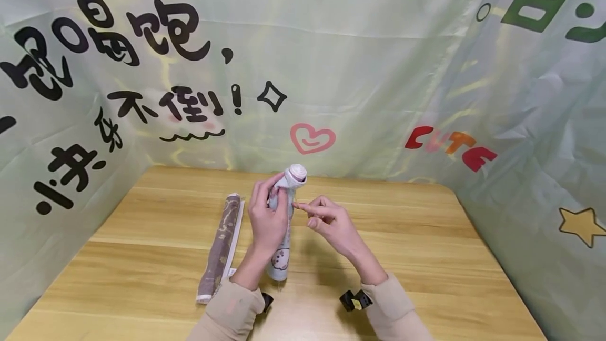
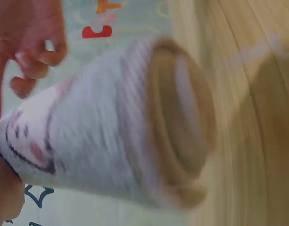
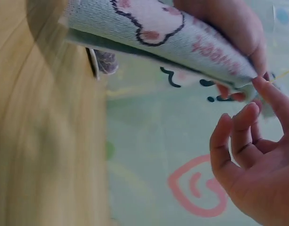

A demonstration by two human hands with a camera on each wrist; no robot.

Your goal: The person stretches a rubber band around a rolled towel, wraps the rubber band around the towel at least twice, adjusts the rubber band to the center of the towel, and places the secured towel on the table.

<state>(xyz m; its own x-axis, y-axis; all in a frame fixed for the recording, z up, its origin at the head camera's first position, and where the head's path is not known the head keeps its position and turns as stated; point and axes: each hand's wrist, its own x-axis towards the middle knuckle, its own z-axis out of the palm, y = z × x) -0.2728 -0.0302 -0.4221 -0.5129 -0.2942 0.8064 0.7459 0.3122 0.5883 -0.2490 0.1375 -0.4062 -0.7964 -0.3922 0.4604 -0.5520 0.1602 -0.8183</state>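
Note:
My left hand (image 1: 269,220) grips a rolled pale blue-grey towel (image 1: 280,259) near its upper end and holds it up on a slant. A bear face is printed on the towel, and pink lettering shows on it in the right wrist view. The left wrist view looks into the layered brownish end of the roll. My right hand (image 1: 333,222) points its straight index finger to the towel, with the fingertip right at its edge beside the left hand. The other right fingers bend loosely. A thin yellowish strand (image 3: 283,74), like a rubber band, runs near that fingertip.
A second rolled towel (image 1: 222,246), brown-purple with a pale pattern, lies left of my left forearm on the wooden table (image 1: 407,257). Printed cloth walls (image 1: 360,83) stand behind and on both sides. Each wrist carries a small black camera (image 1: 356,300).

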